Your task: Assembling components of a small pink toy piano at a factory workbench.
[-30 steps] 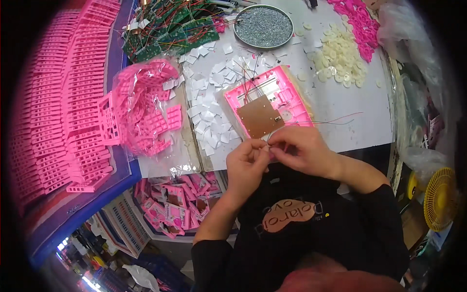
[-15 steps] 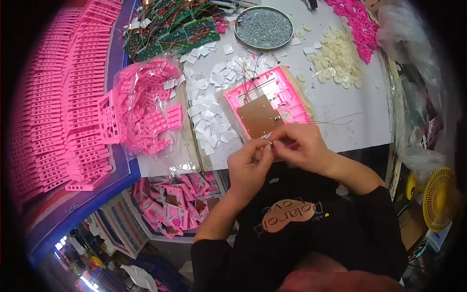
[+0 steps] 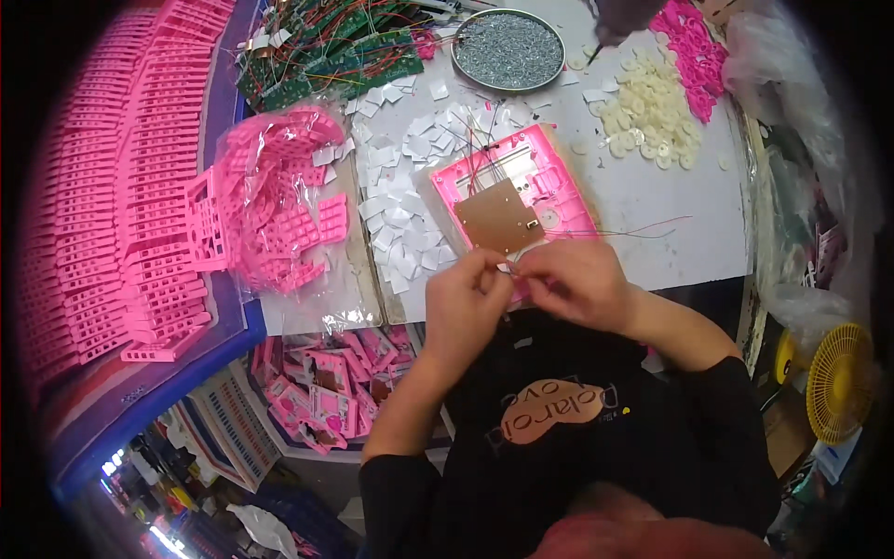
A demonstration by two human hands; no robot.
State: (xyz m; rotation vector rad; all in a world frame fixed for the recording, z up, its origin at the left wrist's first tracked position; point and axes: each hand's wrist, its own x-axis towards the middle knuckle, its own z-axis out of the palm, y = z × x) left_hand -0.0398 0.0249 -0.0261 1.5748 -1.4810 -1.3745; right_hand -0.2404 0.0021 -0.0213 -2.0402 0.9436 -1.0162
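Note:
My left hand (image 3: 466,303) and my right hand (image 3: 582,284) meet at the near edge of a pink plastic casing (image 3: 568,200). Both are closed in a pinch, fingertips almost touching. A small white piece (image 3: 506,267) shows between them; it is too small to make out well. The casing lies open, with a brown circuit board (image 3: 498,219) in it and thin wires at its far end. Thin red and dark wires (image 3: 643,231) stretch right from the casing. My fingers hide its near edge.
White paper squares (image 3: 400,219) are scattered left of the casing. Beyond are a round tin of screws (image 3: 509,51), green circuit boards (image 3: 326,61) and cream discs (image 3: 652,112). Bagged pink parts (image 3: 284,205) lie left. A dark pointed tool (image 3: 619,20) hangs at the back.
My hands have shifted slightly away from me, the left also a little leftward, still pinching together. The dark pointed tool has come further into view at the top.

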